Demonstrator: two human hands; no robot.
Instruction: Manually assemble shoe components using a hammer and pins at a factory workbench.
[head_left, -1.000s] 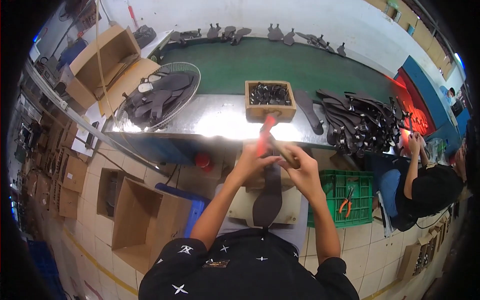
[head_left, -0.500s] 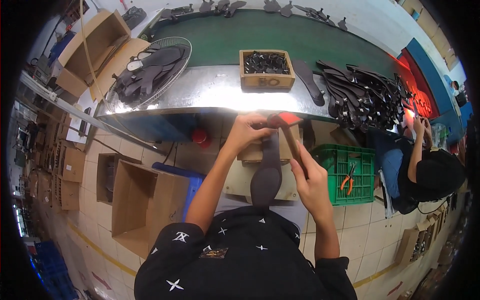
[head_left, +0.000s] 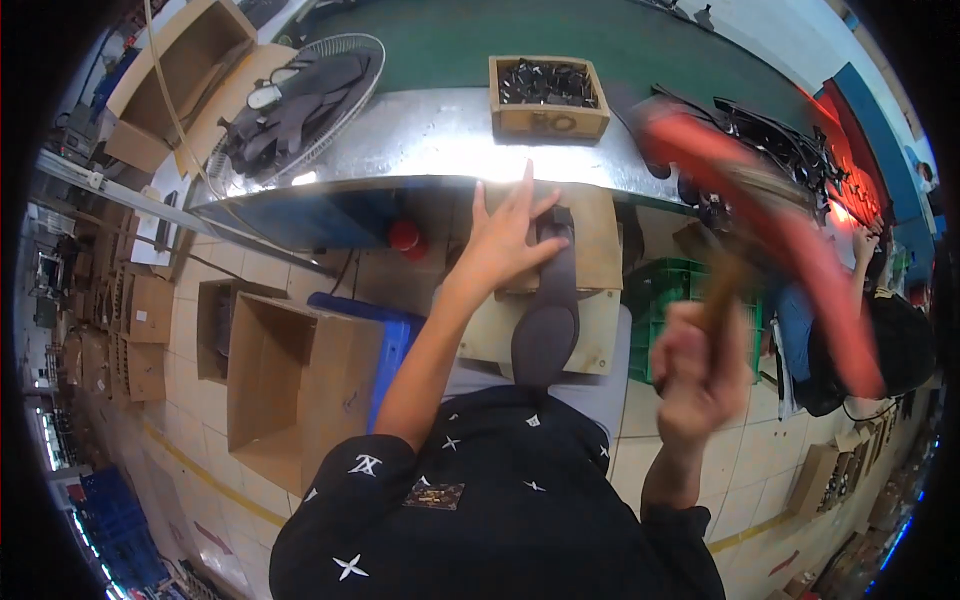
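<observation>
Left hand [head_left: 508, 235] is splayed wide, thumb over the narrow end of the dark sole [head_left: 547, 335] — which lies lengthwise on the wooden block [head_left: 600, 235] and cream board [head_left: 485, 345]. Right hand [head_left: 700, 375]'s wrapped round a red-headed hammer [head_left: 728, 283], pretty blurry, off to the sole's right — well apart from it

The right grip [head_left: 700, 375] has swung the red hammer [head_left: 805, 245] away from the dark sole [head_left: 546, 335], out to the right. The left grip [head_left: 503, 240], bunched by the sole's far end half a second ago, has fanned its fingers apart.
</observation>
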